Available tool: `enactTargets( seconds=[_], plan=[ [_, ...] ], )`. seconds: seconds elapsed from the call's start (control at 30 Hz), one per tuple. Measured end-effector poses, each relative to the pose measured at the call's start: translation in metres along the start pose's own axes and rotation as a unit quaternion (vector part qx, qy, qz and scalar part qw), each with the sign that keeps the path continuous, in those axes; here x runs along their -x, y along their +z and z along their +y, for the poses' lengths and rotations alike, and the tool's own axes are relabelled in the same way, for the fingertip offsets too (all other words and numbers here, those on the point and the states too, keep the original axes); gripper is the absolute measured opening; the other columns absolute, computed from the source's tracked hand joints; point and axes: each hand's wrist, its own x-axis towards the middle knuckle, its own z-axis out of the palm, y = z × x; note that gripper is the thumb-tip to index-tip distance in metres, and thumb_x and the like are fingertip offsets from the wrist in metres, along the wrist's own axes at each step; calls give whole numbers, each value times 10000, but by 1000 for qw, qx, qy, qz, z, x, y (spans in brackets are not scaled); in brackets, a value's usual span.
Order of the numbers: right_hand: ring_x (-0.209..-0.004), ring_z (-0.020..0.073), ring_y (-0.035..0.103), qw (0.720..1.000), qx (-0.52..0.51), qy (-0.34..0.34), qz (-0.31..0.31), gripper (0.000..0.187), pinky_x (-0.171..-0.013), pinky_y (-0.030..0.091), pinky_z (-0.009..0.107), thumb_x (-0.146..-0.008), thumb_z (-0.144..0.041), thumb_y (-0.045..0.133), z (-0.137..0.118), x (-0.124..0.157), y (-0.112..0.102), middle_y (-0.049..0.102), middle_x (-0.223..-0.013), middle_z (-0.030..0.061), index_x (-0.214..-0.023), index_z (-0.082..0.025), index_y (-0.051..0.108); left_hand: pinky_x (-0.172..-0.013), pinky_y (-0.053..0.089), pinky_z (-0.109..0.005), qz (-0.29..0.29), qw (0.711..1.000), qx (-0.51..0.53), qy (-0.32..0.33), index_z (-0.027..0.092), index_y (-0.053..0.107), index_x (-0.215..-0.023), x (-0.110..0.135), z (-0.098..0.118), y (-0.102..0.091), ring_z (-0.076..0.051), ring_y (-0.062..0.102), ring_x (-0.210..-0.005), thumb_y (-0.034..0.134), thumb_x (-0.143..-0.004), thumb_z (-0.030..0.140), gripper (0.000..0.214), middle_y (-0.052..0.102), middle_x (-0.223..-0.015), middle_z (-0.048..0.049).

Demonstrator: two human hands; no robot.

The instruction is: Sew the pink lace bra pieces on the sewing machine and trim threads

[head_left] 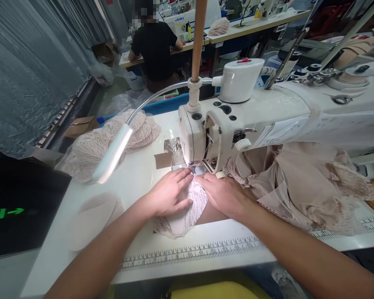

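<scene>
A lace-covered fabric piece (pixel 197 199), pale pink and rounded at its lower edge, lies on the white sewing table with its top end at the needle area of a white sewing machine (pixel 191 137). My left hand (pixel 173 191) rests flat on its left side, fingers stretched toward the presser foot and thumb apart. On the other side, my right hand (pixel 220 193) lies palm down along the right edge, fingertips close to the presser foot; some of its fingers are hidden. The needle itself is hard to make out between the hands.
A lit lamp (pixel 114 153) on a bendy neck hangs over the left side. Stacked lace pieces (pixel 112 133) lie behind it, pale rounded pads (pixel 92 220) nearer. Bunched beige fabric (pixel 308 182) fills the right. A printed ruler (pixel 190 254) lines the front edge. Another person (pixel 156 50) sits beyond.
</scene>
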Motion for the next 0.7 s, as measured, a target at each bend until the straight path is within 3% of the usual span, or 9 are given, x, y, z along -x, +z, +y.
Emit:
enactTargets(
  seconds=[0.13, 0.37, 0.5, 0.6, 0.7],
  plan=[
    [-613, 152, 472, 1000, -9, -18, 12, 322, -538, 277, 276, -883, -145, 404, 1, 1, -1, 624, -803, 52, -1066, -212, 661, -1107, 308, -504, -7, 1000, -7, 3, 49, 384, -1396, 1, -1, -1, -342, 341, -1344, 520, -844, 433, 686, 349, -1468, -207],
    [-616, 140, 509, 997, -78, -24, 12, 317, -597, 341, 260, -912, -158, 381, 3, 4, -5, 622, -789, 35, -1081, -188, 647, -1022, 402, -484, 9, 999, -25, -25, 90, 489, -1294, 13, 11, -8, -326, 420, -1257, 534, -859, 365, 517, 460, -1378, -185],
    [-746, 163, 585, 989, -141, -36, 8, 315, -669, 400, 263, -920, -172, 370, 5, 6, -9, 661, -868, 48, -1072, -188, 645, -978, 419, -448, 38, 999, -26, -25, 122, 519, -1244, 17, 23, -14, -295, 461, -1191, 527, -856, 268, 415, 514, -1307, -155],
    [-851, 175, 605, 984, -164, -64, 9, 320, -726, 423, 270, -929, -183, 352, 9, 9, -18, 674, -967, 56, -1070, -197, 638, -872, 455, -410, 52, 998, -16, -28, 131, 577, -1147, 16, 34, -11, -268, 532, -1041, 515, -856, 268, 328, 589, -1166, -131],
    [-829, 180, 608, 989, -133, -72, -4, 299, -719, 430, 272, -922, -193, 374, 13, 17, -32, 674, -934, 57, -1039, -202, 649, -722, 447, -359, 58, 997, -21, -50, 143, 639, -917, 14, 40, 0, -227, 549, -838, 470, -882, 257, 208, 631, -919, -93]
  ],
)
